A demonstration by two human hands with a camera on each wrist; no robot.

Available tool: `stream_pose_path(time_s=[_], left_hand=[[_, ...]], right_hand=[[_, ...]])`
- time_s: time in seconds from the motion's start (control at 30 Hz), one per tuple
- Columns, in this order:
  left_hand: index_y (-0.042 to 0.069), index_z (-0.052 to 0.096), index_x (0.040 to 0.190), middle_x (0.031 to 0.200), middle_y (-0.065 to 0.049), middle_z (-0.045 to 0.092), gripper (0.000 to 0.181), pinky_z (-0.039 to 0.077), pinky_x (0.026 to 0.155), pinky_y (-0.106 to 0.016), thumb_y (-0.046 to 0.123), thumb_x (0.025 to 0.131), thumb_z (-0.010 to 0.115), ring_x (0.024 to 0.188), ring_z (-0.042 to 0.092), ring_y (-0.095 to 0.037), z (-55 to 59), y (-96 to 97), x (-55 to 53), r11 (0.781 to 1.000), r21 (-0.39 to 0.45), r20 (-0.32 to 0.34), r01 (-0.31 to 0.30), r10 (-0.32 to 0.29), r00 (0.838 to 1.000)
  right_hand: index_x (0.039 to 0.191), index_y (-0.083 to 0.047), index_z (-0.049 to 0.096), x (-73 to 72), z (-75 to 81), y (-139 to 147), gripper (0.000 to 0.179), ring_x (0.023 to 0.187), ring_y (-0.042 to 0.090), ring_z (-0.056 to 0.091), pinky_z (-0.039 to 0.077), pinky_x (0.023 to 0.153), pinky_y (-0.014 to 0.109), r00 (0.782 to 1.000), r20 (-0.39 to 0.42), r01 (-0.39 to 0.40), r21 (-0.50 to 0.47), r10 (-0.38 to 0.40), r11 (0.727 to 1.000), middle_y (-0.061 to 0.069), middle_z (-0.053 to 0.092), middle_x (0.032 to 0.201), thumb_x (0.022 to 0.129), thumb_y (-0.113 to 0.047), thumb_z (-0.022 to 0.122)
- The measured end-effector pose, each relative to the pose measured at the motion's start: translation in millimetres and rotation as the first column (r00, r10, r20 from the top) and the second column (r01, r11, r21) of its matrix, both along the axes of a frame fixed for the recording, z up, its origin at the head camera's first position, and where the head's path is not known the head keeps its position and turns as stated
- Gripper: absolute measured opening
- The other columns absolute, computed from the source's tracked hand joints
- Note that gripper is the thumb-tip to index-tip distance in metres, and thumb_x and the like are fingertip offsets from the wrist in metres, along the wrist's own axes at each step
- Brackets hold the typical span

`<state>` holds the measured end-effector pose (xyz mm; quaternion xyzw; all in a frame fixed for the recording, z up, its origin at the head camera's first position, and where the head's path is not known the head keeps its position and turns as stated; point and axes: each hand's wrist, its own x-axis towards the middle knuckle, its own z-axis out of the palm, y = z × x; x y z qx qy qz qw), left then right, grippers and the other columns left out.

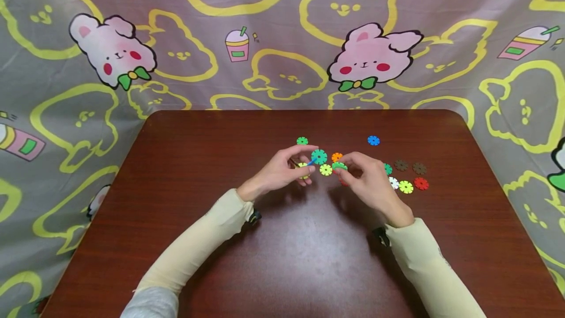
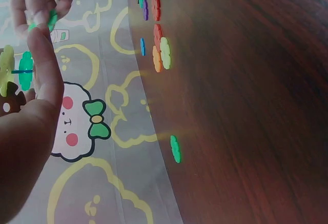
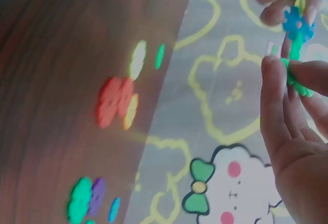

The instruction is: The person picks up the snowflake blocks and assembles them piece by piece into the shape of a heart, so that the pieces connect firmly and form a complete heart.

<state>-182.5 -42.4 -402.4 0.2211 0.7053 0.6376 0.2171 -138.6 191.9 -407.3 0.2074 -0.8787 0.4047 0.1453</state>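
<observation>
Over the table, my left hand [image 1: 275,172] holds a small joined group of notched plastic discs. A teal green disc [image 1: 319,156] stands out at its right end, slotted to a blue disc [image 3: 299,25]. A yellow disc [image 2: 6,70] and a brown disc [image 2: 13,102] belong to the group too, partly covered by the fingers. My right hand [image 1: 372,180] pinches a green disc [image 1: 339,166] between thumb and fingers, close to the teal one. In the right wrist view they overlap; whether they touch, I cannot tell.
Loose discs lie on the brown table [image 1: 282,259]: a green disc [image 1: 302,140] behind the left hand, a yellow disc [image 1: 325,170] and orange disc [image 1: 337,157] between the hands, a blue disc [image 1: 373,140] farther back, and several by the right hand, including a red disc [image 1: 421,183]. A patterned cloth [image 1: 282,23] hangs behind.
</observation>
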Motion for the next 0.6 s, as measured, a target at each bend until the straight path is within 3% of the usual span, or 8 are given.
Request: stream_pose_path(time_s=[0.23,0.4,0.6], left_hand=[[0.015,0.051,0.138,0.096,-0.023,0.061,0.051,0.054,0.071,-0.061,0.007,0.090,0.067,0.075,0.066,-0.049,-1.0,0.6,1.0,1.000,-0.003,-0.055,0.009,-0.009,0.998],[0.009,0.050,0.138,0.097,-0.026,0.062,0.051,0.055,0.068,-0.060,0.005,0.090,0.066,0.071,0.068,-0.042,-1.6,1.1,0.4,1.000,0.003,-0.073,0.005,-0.005,0.997],[0.007,0.050,0.138,0.093,-0.022,0.062,0.050,0.053,0.068,-0.064,0.004,0.090,0.065,0.074,0.064,-0.052,-2.0,1.7,0.1,1.000,0.017,-0.082,-0.003,0.004,0.997]], right_hand=[[0.094,-0.005,0.068,1.8,1.8,-15,0.019,0.072,0.013,0.068,0.057,0.065,0.023,0.998,-0.048,0.038,-0.075,-0.042,0.996,0.005,0.072,0.084,0.078,-0.002,0.078],[0.093,-0.004,0.067,1.8,0.4,-19,0.021,0.071,0.015,0.068,0.055,0.063,0.017,0.994,-0.078,0.064,-0.093,-0.071,0.994,0.007,0.072,0.083,0.076,-0.002,0.080],[0.092,-0.002,0.067,0.8,-0.2,-22,0.024,0.071,0.015,0.069,0.058,0.064,0.027,0.989,-0.120,0.071,-0.084,-0.081,0.994,0.007,0.071,0.084,0.073,0.000,0.081]])
